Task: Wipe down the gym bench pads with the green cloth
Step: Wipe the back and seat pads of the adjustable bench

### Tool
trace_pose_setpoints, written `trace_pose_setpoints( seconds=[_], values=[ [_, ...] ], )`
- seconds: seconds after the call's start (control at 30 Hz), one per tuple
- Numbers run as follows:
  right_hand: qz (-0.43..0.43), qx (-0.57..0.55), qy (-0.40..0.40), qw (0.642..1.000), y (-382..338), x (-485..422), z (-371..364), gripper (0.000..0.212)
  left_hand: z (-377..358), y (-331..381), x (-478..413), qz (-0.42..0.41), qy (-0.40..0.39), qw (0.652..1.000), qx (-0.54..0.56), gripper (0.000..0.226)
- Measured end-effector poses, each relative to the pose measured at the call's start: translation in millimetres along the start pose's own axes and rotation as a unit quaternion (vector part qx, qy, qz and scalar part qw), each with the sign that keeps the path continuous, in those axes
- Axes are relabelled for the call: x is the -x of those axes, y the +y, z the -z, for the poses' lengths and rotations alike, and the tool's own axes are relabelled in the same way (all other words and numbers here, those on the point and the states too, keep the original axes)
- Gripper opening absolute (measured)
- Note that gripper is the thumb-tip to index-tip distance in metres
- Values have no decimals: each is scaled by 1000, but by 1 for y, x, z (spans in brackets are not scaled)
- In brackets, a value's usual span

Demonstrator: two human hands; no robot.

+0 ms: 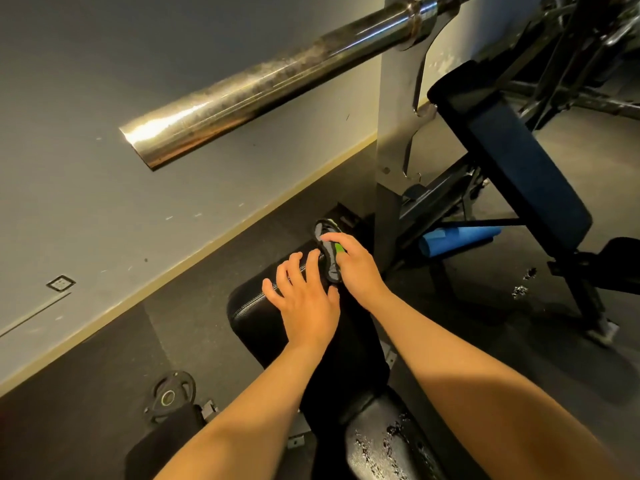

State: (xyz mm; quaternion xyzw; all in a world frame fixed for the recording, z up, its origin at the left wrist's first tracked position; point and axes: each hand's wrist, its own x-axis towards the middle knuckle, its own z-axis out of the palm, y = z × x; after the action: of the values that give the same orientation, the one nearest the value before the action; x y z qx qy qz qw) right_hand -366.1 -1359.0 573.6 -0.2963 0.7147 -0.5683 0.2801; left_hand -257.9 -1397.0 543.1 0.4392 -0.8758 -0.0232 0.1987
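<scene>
Near pad (377, 441): black, speckled with droplets, below both wrists.
Left hand (304, 299): fingers spread flat on the back pad (252, 317), beside the grip.
Right hand (353, 265): curled round the green cloth (331, 263) at that pad's far edge.
Obstacles: rack post (394, 133) just beyond the grip; barbell (277, 77) overhead.
Floor: blue roll (457, 239) right of the grip; weight plate (171, 393) well left.

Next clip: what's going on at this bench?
A person works at a black bench pad beneath a racked barbell. The left hand lies flat on the pad with its fingers spread. The right hand grips the green cloth at the pad's far end. The nearer pad is speckled with droplets, so the wipe-down does not look finished.
</scene>
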Motion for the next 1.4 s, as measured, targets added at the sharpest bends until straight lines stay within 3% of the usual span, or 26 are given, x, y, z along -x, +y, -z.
trace_pose_setpoints(
  seconds=[0.13,0.37,0.5,0.67,0.83,1.03,1.17,1.23,1.3,1.4],
  values=[
    [-98,-60,-1,993,39,5,4,44,-4,5,0,14,-7,1000,-17,80],
    [-147,-75,-10,986,85,18,9,28,-12,12,0,40,18,997,-56,80],
    [-110,-70,-55,990,74,0,18,27,-17,26,4,82,29,993,-77,83],
    [-6,-42,-137,990,49,-25,35,52,-26,46,12,131,32,987,-88,91],
    [78,-24,-197,977,63,-30,36,58,-42,61,19,180,57,978,-88,94],
    [1,-16,-227,974,146,-7,37,63,-66,68,36,196,98,974,-57,87],
    [-74,11,-280,957,182,2,46,66,-86,72,59,220,62,973,-31,91],
    [-46,71,-284,955,176,3,56,61,-93,73,75,227,36,973,-14,88],
    [43,115,-264,957,148,-4,63,53,-93,76,88,222,37,974,19,80],
    [156,69,-210,963,84,-29,51,57,-81,76,88,263,107,953,110,61]
  ],
)
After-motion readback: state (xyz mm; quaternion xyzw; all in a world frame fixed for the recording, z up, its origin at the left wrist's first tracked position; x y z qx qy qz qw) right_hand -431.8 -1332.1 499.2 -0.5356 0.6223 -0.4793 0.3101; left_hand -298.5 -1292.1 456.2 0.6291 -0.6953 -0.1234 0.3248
